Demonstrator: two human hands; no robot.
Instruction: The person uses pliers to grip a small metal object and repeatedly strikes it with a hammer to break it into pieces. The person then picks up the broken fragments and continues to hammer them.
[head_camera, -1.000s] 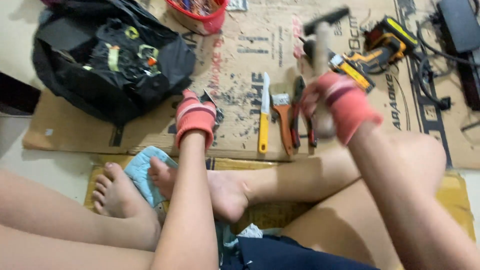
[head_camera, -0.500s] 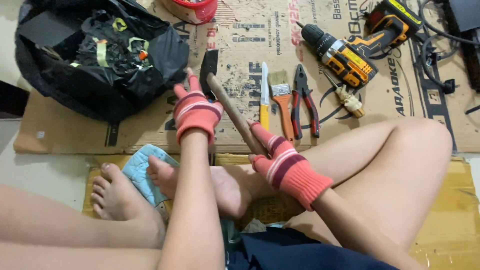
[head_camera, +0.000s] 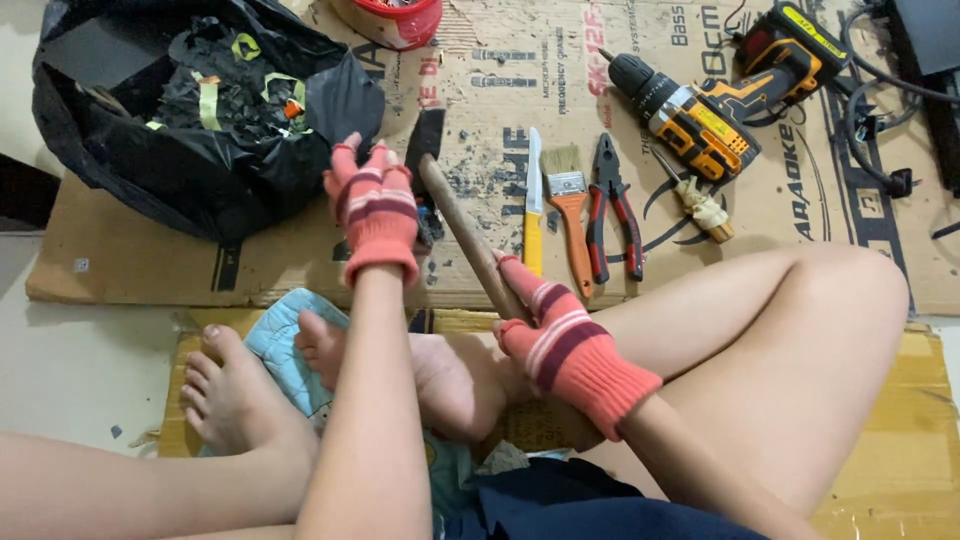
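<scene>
- Head view: the right hand (head_camera: 560, 335), in a pink striped glove, is clenched around the wooden handle of a hammer (head_camera: 470, 235), low on the shaft.
- The hammer slants up to the left; its dark head (head_camera: 427, 135) rests on the cardboard sheet (head_camera: 800, 230), just beside the left hand.
- The left hand (head_camera: 375, 205), gloved alike, lies with fingers spread on something small and dark on the cardboard; whether it grips anything cannot be told.
- To the right of the handle lie a yellow-handled knife (head_camera: 533, 205), a paintbrush (head_camera: 570, 205), red pliers (head_camera: 612, 205) and a yellow drill (head_camera: 700, 115).
- A black bag (head_camera: 200, 120) of scraps sits to the left.
</scene>
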